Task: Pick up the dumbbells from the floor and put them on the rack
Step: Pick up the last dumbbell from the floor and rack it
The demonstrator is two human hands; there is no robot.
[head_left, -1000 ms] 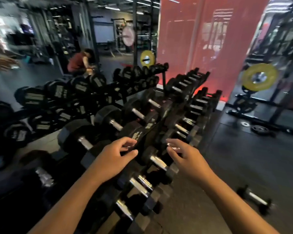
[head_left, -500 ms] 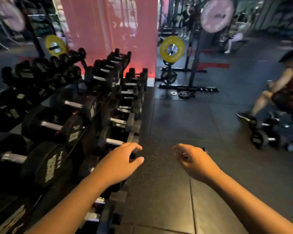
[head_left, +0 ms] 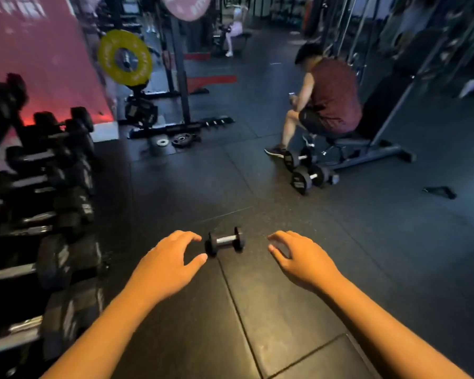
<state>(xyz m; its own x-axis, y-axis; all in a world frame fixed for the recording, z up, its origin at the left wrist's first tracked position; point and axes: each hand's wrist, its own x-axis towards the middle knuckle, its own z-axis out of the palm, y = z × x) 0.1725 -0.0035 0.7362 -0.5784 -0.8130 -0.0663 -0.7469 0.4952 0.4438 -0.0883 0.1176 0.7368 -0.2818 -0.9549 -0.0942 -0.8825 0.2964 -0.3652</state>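
1. Head view, step in hand: the reach for a pick-up. Both hands are out in front, low over the floor, and neither holds anything.
2. Left hand: fingers spread and curled, thumb apart from them, empty. Its fingertips are just beside the near end of the small dumbbell; whether they touch it cannot be told.
3. Right hand: fingers loosely spread, empty, apart from the dumbbell at its 3 o'clock.
4. Task's thing: one short dumbbell, dark hexagonal heads, bright metal grip. It lies on its side on the rubber floor between the two hands, grip running roughly 9 to 3 o'clock.
5. Rack: at 9 o'clock from the dumbbell, tiers already loaded with larger dumbbells; blurred.
6. Next move, in my judgement: lower one hand over the metal grip, close round it, lift, then turn toward the rack.
7. A seated person at 1 o'clock has other dumbbells by the bench, well apart.
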